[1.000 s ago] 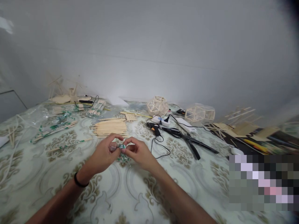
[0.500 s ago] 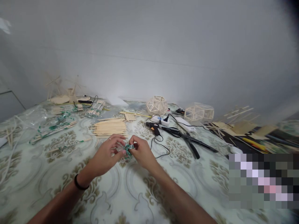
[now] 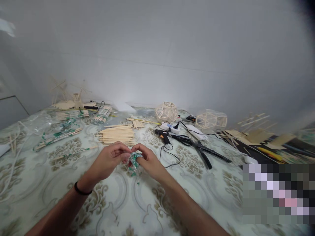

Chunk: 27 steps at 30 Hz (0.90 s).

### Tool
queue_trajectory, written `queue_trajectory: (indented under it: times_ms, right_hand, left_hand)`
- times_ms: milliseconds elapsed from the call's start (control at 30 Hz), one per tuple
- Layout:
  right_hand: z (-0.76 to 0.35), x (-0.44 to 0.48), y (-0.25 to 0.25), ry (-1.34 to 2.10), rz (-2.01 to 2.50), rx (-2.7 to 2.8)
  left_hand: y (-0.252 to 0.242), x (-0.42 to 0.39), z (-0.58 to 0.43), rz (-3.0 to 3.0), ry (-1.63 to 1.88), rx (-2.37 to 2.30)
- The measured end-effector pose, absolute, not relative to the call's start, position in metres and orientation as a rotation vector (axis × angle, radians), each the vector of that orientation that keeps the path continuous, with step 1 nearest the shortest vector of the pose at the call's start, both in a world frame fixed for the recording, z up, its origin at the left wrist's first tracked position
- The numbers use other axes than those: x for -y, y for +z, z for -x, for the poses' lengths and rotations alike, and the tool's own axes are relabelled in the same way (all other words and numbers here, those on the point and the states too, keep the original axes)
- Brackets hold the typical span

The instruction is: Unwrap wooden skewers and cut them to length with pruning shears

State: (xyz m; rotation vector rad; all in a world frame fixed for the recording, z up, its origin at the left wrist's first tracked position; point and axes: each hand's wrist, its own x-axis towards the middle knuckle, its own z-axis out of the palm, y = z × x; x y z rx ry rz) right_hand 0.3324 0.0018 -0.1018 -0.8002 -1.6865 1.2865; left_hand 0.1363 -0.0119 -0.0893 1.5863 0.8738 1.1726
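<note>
Just below and left of the frame's centre, your right hand (image 3: 150, 163) pinches a crumpled, clear plastic wrapper with green print (image 3: 134, 164); your left hand (image 3: 109, 161) touches its left side, but whether it grips, you cannot tell. Pale, thin wooden sticks (image 3: 116, 134) lie just above.

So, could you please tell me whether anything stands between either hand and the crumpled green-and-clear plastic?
Nothing visible does: the right hand grips the crumpled plastic directly, and the left hand seems to touch its left side, though the exact contact is unclear. The pile of sticks lies beyond the hands, not in between.
</note>
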Motion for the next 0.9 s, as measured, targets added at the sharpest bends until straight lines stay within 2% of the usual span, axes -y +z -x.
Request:
queue_trajectory:
  times_ms: [233, 333, 467, 667, 900]
  right_hand:
    - [-0.333, -0.003, -0.105, 0.964, 0.740, 1.676]
    - [-0.332, -0.001, -0.105, 0.781, 0.785, 1.698]
    - [-0.330, 0.002, -0.104, 0.621, 0.889, 1.713]
    - [-0.326, 0.005, -0.101, 0.819, 0.901, 1.686]
    - [-0.334, 0.004, -0.098, 1.113, 0.723, 1.698]
  left_hand:
    - [-0.090, 0.017, -0.140, -1.576, 1.106, -0.855]
    - [-0.094, 0.017, -0.142, -1.533, 0.981, -0.856]
    - [-0.097, 0.013, -0.139, -1.549, 1.014, -0.938]
    - [-0.091, 0.013, -0.136, -1.725, 1.162, -1.087]
    - [-0.087, 0.018, -0.141, -1.740, 1.179, -1.152]
